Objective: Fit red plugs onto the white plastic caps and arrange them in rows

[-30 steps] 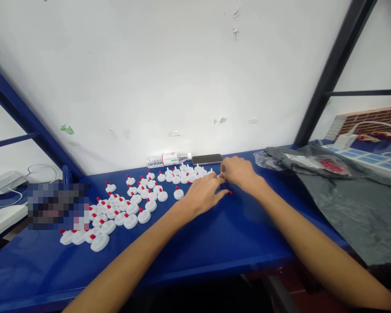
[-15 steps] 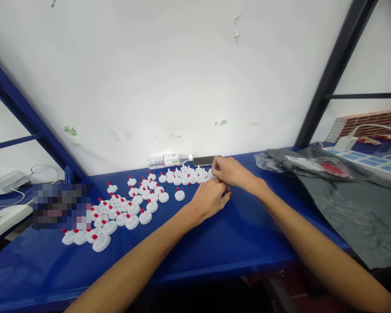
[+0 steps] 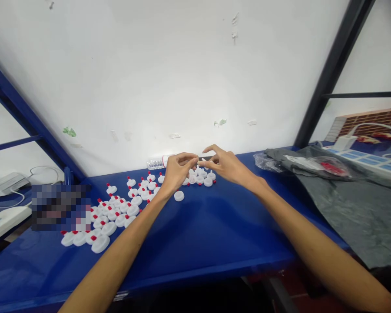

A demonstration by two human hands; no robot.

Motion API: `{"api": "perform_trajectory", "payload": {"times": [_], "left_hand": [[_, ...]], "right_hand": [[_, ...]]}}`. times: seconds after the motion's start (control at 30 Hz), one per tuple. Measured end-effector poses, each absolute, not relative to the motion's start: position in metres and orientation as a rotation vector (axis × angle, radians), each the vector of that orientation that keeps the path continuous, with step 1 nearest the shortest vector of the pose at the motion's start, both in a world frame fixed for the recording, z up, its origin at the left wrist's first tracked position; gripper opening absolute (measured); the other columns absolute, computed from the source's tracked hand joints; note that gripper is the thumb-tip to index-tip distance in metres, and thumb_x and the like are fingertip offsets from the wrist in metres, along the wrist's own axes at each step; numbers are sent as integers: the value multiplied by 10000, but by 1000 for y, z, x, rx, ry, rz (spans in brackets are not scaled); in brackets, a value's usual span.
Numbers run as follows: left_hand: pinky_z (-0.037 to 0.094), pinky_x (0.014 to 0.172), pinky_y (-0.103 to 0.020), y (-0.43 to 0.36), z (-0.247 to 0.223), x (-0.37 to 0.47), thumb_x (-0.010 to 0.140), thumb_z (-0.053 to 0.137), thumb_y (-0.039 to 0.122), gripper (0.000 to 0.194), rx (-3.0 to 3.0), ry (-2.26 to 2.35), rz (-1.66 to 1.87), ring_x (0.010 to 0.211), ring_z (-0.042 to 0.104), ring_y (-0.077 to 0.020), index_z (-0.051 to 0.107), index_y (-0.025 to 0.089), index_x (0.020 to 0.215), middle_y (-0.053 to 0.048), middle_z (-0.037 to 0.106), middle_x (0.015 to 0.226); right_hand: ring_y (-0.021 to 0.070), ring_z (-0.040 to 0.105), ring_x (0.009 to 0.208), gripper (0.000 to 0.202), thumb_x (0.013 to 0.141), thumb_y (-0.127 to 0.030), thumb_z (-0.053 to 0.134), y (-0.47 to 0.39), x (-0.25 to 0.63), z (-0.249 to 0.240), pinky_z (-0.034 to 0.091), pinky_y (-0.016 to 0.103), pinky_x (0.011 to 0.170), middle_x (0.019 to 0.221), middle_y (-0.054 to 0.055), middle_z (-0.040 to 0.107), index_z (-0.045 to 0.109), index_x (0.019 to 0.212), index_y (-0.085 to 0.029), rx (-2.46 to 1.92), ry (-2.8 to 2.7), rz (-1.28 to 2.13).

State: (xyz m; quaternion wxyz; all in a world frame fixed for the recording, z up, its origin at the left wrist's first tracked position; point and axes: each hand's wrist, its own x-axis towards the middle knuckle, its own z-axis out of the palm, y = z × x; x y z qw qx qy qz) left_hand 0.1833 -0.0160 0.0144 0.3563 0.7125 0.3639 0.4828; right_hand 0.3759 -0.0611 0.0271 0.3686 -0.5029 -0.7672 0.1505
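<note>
Left hand (image 3: 177,171): raised above the far side of the bench (image 3: 215,243), grip drawn together at thumb and fingertips; whether it has hold of anything cannot be told.
Right hand (image 3: 231,167): facing it, grip parted, thumb and forefinger well spread, nothing visible between.
White caps (image 3: 208,181): clustered below the hands.
Red-tipped caps (image 3: 109,228): massed on the left.
Bottle (image 3: 155,164): lying far, partly behind the left hand.
</note>
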Motion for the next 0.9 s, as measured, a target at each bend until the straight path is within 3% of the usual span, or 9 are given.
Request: {"api": "perform_trajectory", "payload": {"times": [0.2, 0.47, 0.63, 0.9], "left_hand": [[495, 455, -231, -17, 15, 185, 759, 804, 428, 392, 1789, 921, 1157, 502, 572, -83, 789, 126, 1008, -79, 791, 934], [482, 468, -240, -20, 15, 185, 786, 797, 403, 375, 1790, 889, 1115, 454, 544, -69, 800, 140, 1054, -61, 778, 864], [495, 486, -232, -24, 21, 185, 781, 795, 370, 345, 1770, 894, 1147, 508, 558, -72, 799, 135, 1033, -73, 786, 935], [492, 509, -240, -26, 30, 178, 811, 710, 289, 252, 2119, 910, 827, 607, 625, -138, 803, 124, 978, -70, 755, 787]], "right_hand": [[152, 581, 583, 552, 940, -565, 621, -59, 374, 25, 380, 258, 562, 839, 4, 752, 488, 1367, -241, -1244, -2051, 378], [166, 592, 602, 551, 927, -539, 654, -59, 374, 25, 397, 271, 603, 833, 18, 761, 499, 1357, -231, -1135, -2081, 344], [135, 558, 539, 528, 918, -530, 671, -62, 370, 25, 394, 256, 573, 882, 10, 770, 512, 1336, -249, -1191, -2008, 361], [201, 715, 825, 290, 1045, -409, 499, -60, 373, 28, 438, 265, 686, 945, 60, 790, 633, 1204, -207, -1286, -1939, 150]]}}
